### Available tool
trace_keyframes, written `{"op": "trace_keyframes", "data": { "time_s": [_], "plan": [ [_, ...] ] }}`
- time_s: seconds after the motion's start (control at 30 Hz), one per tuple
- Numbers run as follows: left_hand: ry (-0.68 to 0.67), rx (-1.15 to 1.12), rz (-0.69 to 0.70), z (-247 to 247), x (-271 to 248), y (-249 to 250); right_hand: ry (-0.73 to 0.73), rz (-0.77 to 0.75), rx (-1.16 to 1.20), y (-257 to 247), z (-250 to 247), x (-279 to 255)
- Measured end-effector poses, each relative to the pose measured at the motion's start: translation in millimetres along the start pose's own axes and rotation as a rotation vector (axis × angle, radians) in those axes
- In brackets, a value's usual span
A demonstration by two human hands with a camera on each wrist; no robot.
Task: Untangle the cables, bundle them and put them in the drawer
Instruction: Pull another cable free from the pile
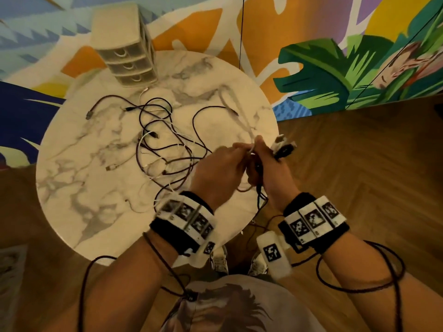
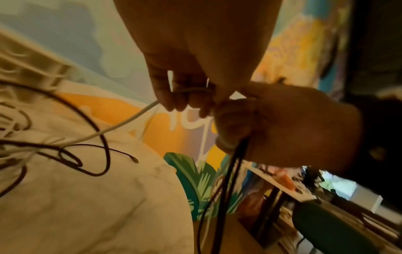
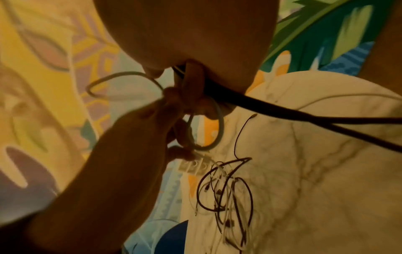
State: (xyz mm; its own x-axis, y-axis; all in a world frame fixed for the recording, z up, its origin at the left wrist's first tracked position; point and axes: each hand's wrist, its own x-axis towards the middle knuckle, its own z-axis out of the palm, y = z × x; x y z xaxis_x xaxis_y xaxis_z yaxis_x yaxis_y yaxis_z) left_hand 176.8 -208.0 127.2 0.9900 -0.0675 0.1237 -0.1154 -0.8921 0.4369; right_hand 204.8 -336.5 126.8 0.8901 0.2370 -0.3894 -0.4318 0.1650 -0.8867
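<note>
A tangle of dark and white cables (image 1: 165, 144) lies in the middle of a round marble table (image 1: 96, 200). A small beige three-drawer unit (image 1: 124, 51) stands at the table's far left edge, all drawers closed. Both hands are raised together over the table's right side. My left hand (image 1: 241, 152) pinches a white cable (image 2: 189, 90), which trails down to the tangle. My right hand (image 1: 257, 149) grips dark cables (image 2: 234, 163) that hang below it. White cable loops (image 3: 217, 130) sit at its fingers. The hands hide how the cables cross between them.
A bright patterned rug (image 1: 335, 68) covers the floor beyond the table, with wooden flooring (image 1: 359, 152) at the right. My shoes (image 1: 220, 259) stand at the table's near edge. Dark cords (image 1: 359, 283) from the wrist cameras loop around both forearms.
</note>
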Motion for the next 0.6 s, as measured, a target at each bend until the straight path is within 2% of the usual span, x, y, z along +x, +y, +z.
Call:
{"op": "trace_keyframes", "data": {
  "time_s": [0.13, 0.2, 0.43, 0.6],
  "plan": [
    [-0.096, 0.171, -0.008, 10, -13, 0, -0.081, -0.075, -0.108, 10, -8, -1],
    [-0.157, 0.158, -0.038, 10, -15, -1, -0.088, -0.096, -0.100, 16, -13, -4],
    [-0.221, 0.030, -0.137, 8, -14, 6, -0.091, -0.041, 0.006, 22, -16, -9],
    [-0.297, 0.086, -0.092, 6, -15, 10, -0.077, -0.114, -0.177, 20, -12, -10]
  ]
}}
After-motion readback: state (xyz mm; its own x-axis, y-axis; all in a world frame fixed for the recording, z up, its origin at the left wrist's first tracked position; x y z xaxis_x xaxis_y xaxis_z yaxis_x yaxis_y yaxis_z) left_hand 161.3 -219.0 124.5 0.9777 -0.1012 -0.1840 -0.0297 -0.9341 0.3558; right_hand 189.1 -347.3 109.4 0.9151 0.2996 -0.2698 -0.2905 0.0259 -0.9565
